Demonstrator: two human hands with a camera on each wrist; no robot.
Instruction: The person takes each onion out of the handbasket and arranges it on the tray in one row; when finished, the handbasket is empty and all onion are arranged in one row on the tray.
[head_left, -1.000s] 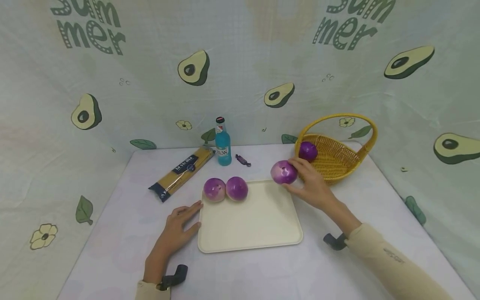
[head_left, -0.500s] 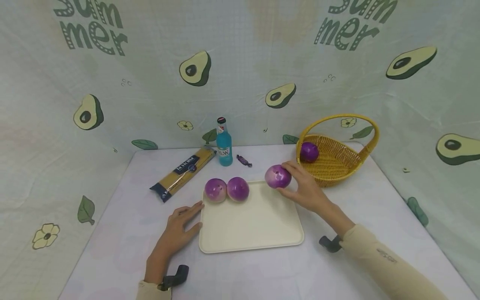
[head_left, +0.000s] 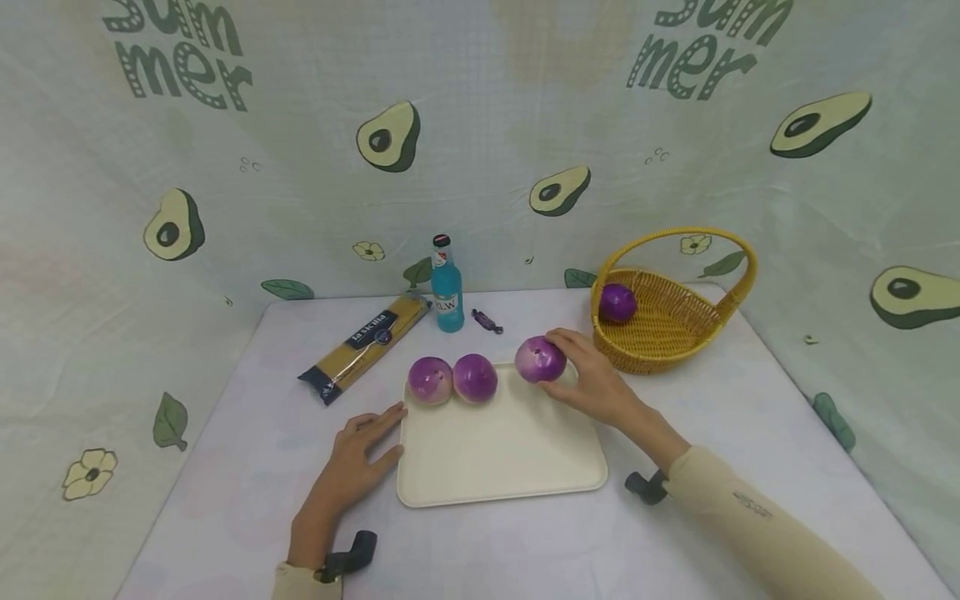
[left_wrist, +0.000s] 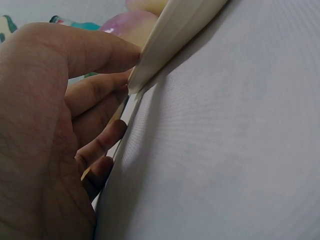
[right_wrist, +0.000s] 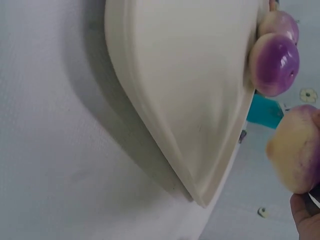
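Note:
My right hand holds a purple-and-cream turnip between thumb and fingers, over the far right part of a cream tray. The right wrist view shows the held turnip from its pale underside, raised apart from the tray. Two similar turnips, one paler and one deeper purple, sit side by side in the tray's far left corner. My left hand touches the tray's left edge with fingertips and thumb, its fingers loosely extended. In the left wrist view, fingertips meet the tray rim.
Back right stands a yellow wicker basket with a tall handle, holding another purple turnip. Behind the tray are a blue bottle, a wrapped candy and a slanted pasta pack. A printed cloth hangs behind.
My right hand has carried the turnip leftward and slightly nearer, from beside the basket to over the tray. My left hand stays at the tray's edge.

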